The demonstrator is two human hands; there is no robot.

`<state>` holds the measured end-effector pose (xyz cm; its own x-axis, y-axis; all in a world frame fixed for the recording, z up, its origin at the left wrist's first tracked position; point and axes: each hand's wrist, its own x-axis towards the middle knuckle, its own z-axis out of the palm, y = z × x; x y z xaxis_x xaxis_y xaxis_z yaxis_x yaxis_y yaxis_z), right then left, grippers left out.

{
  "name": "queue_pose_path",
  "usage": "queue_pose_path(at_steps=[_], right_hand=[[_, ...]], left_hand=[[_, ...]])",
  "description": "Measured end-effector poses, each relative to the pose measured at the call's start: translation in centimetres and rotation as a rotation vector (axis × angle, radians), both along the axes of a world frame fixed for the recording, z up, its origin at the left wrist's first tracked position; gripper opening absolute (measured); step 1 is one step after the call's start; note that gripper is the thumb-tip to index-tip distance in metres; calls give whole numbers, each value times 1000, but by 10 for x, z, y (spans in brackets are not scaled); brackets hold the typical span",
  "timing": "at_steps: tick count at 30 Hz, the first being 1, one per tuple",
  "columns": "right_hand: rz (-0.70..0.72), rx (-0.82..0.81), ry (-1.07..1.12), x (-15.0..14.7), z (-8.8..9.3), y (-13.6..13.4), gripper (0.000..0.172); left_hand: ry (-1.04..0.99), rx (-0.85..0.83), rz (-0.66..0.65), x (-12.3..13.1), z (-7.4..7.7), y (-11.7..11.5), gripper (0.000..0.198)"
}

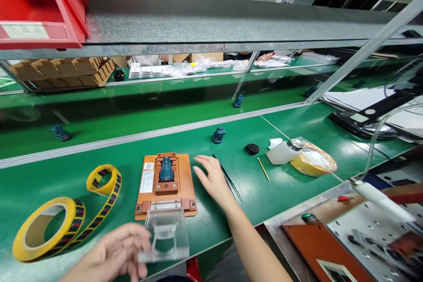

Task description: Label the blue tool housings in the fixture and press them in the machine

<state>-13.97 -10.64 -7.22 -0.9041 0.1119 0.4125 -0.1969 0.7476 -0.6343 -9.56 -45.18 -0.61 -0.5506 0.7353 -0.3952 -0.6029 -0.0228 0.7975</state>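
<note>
A dark blue cylindrical part (pixel 166 170) sits in the raised recess of an orange fixture (pixel 185 179). A clear plastic cover (pixel 180 238) is swung back from the fixture's near edge, towards me. My left hand (pixel 120 246), slightly blurred, has its bent fingers around the cover's left edge. Just right of the fixture, my right hand (pixel 211 176) lies with fingers stretched out, holding nothing. Close by that hand are dark thin tweezers (pixel 228 176). Another small blue part (pixel 218 135) stands beyond it.
On the left lies a yellow tape roll (pixel 24 238) with a curled strip. To the right are a black round cap (pixel 252 149), a small stick (pixel 263 169), a white bottle (pixel 280 153) and a wrapped yellow roll (pixel 313 163). A red bin (pixel 66 31) hangs upper left.
</note>
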Motion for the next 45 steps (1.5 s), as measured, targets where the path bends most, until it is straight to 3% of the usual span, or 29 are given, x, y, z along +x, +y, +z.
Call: queue_pose_path(at_steps=[3,6,10,12,14,17,19,22,24,26,28,30,34,36,40,45], right_hand=[[-308,184,36,35,-23,30,38],[-525,385,-73,63,-43,46,49],[-582,458,-128,76,-56,48,48],[-566,448,-109,75,-59,48,46],[-555,423,-88,73,-61,49,44],[-550,342,-54,70,-65,53,42],[-530,235,-27,69,-66,56,41],[-550,-53,2,65,-58,54,41],[-581,-389,8,60,-43,47,46],[-506,-822,-16,54,-24,37,51],[-329,-1203,-55,49,-4,26,51],[-167,-1404,-80,44,14,11,43],[58,-1436,-133,34,38,-28,26],[177,-1403,-215,27,48,-54,24],[356,-1345,-392,6,70,-110,32],[431,-1312,-367,-20,81,-161,32]], left_hand=[[-40,116,175,-29,30,17,53],[-80,101,295,-55,39,47,48],[-127,-55,374,-78,32,74,25],[-102,-117,354,-82,30,70,27],[86,-231,274,-86,29,52,40],[765,-675,161,-101,29,11,40],[1086,-937,173,-116,26,-12,38],[1117,-1027,164,-136,17,-27,36],[1074,-1016,128,-144,11,-26,31],[1023,-991,138,-147,10,-25,28],[966,-947,188,-144,11,-27,31],[902,-885,246,-136,14,-34,45],[655,-699,485,-110,15,-48,65],[536,-631,624,-99,13,-50,61],[480,-622,778,-84,7,-53,45],[463,-548,838,-69,4,-58,36]])
